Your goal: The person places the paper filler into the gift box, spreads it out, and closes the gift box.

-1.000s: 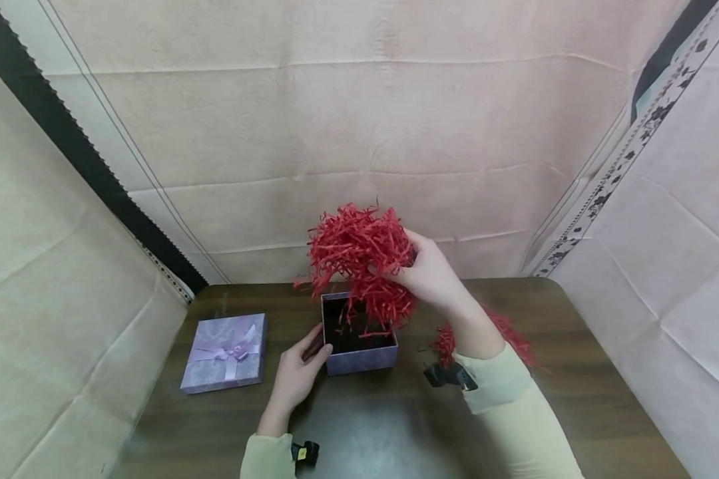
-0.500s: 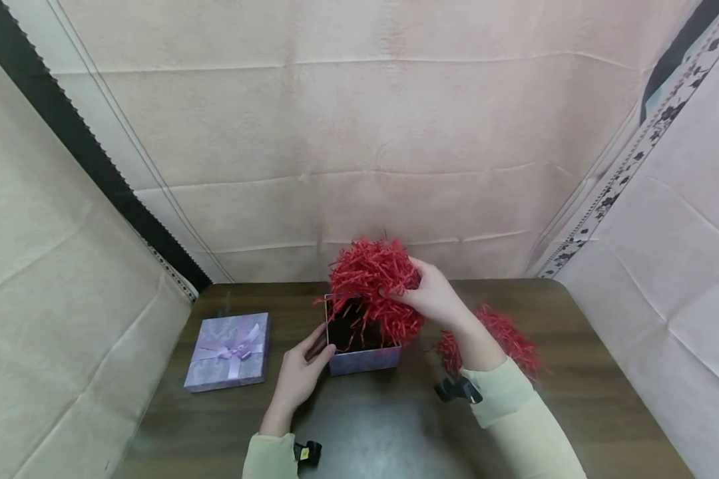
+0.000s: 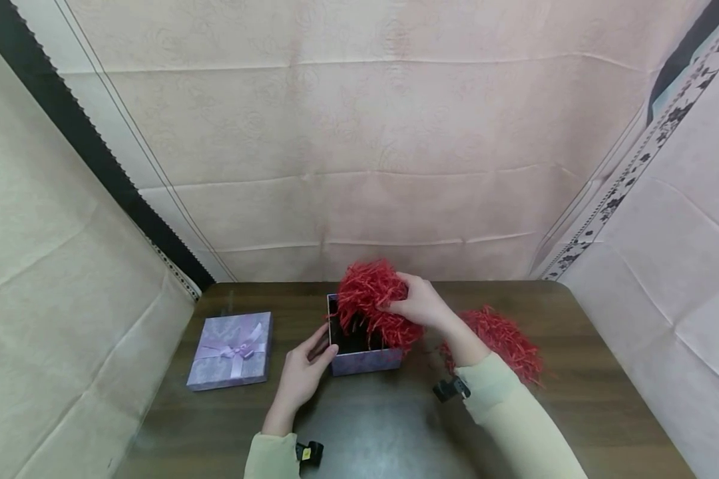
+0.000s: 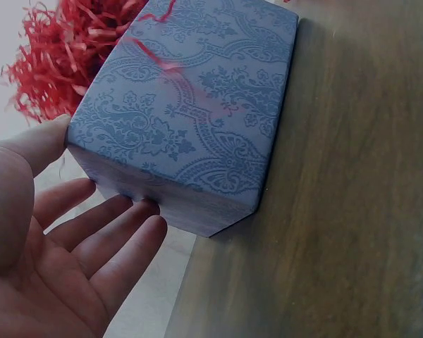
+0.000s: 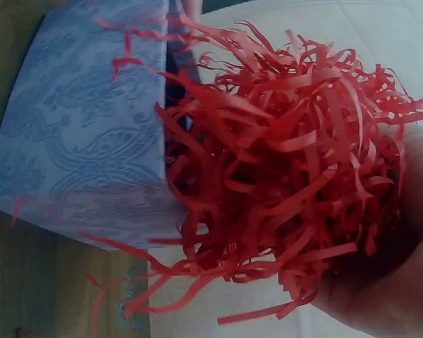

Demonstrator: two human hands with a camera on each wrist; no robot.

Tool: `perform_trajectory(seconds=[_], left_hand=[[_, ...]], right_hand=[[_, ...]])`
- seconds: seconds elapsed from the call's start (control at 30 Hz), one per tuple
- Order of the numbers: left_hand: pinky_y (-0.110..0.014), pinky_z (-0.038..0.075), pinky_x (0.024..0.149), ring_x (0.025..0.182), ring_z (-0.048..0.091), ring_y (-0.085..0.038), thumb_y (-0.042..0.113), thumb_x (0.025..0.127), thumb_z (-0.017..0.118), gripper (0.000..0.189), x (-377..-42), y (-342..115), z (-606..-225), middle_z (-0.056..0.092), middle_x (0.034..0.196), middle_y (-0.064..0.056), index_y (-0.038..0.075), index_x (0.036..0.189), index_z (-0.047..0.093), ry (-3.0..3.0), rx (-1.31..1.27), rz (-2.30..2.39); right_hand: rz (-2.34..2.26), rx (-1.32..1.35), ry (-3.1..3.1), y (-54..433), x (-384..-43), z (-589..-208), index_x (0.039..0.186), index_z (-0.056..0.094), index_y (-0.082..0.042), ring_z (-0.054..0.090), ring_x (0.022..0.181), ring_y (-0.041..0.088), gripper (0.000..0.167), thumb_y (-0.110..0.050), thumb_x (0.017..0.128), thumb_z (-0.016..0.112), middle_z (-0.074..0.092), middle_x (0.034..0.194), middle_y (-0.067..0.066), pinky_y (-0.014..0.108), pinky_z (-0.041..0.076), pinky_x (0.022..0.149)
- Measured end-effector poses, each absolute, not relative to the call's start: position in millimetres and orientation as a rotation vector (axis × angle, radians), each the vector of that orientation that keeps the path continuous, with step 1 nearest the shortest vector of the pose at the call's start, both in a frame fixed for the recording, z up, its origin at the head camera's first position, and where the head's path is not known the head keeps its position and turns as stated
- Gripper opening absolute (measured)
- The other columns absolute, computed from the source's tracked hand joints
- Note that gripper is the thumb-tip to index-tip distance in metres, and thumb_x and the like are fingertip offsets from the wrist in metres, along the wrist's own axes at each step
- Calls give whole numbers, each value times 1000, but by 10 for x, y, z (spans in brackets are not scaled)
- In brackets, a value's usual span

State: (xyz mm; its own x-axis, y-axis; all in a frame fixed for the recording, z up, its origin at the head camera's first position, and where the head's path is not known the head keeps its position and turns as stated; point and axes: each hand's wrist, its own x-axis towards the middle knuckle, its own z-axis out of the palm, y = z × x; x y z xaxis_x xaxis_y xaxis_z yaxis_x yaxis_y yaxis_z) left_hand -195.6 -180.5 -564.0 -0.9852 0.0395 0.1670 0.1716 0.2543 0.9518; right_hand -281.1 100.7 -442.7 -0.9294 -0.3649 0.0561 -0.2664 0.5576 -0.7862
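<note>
My right hand (image 3: 421, 304) grips a large clump of red shredded paper (image 3: 373, 287) over a purple patterned gift box (image 3: 365, 361). Loose strands dangle into the box's dark opening, and in the right wrist view some shredded paper (image 5: 289, 141) overlaps the rim. At the box's left side is my left hand (image 3: 302, 372). Seen from the left wrist, the thumb touches the rim's corner and the outstretched fingers (image 4: 120, 246) touch the side wall. The clump hides part of the box's interior and most of the right fingertips.
To the left, a matching lid (image 3: 230, 350) with a ribbon bow lies on the wooden table (image 3: 371, 432). A second pile of red shredded paper (image 3: 503, 342) lies to the right, partly behind the right forearm. Pale cloth (image 3: 359, 133) hangs behind the table's far edge.
My right hand has lowered the clump of shredded paper toward the box opening, and slightly to the right. The left hand stays at the box's side. More of the right-hand pile shows.
</note>
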Motion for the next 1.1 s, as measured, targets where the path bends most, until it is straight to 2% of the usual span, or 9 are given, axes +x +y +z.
perform_trajectory(seconds=[0.2,0.33,0.6,0.77,0.97,1.1], left_hand=[[-37,56,104,132,65,-30,29,102,77,58,-1950,-1807,-5629,61,151,-14,11,155,59,-2413,-181,-1851],[-38,56,104,132,65,-31,28,102,77,58,-1956,-1808,-5634,61,151,-15,12,155,59,-2412,-182,-1851],[-38,56,103,133,64,-32,29,102,77,61,-1957,-1812,-5635,59,152,-17,5,155,57,-2407,-189,-1865],[-36,57,102,133,64,-29,30,102,77,59,-1950,-1824,-5626,59,153,-13,10,155,58,-2408,-189,-1871],[-37,56,104,133,64,-30,30,102,77,58,-1942,-1826,-5620,59,154,-11,13,155,59,-2408,-204,-1866],[-38,56,104,134,63,-30,33,102,77,60,-1946,-1825,-5619,58,155,-11,14,156,58,-2420,-204,-1856]], right_hand=[[-1160,-674,2717,824,-2912,-4508,138,69,-16,71,99,14,49,-23,91,84,76,118,-1,44,60,91],[-1036,-691,2737,690,-2955,-4550,136,70,-16,71,101,15,51,-24,88,86,76,116,-2,44,60,93],[-802,-694,2732,453,-3013,-4719,125,73,-15,68,86,14,42,-25,87,87,75,102,-4,40,60,82],[-662,-696,2759,293,-3039,-4849,121,74,-16,69,89,17,38,-26,86,86,75,104,-1,43,60,86],[-479,-614,2752,145,-3054,-5045,106,74,-16,63,75,17,23,-20,84,82,71,91,-3,39,55,70],[-505,-570,2733,91,-3047,-5121,107,73,-14,61,71,19,21,-16,87,80,68,87,-1,37,53,66]])
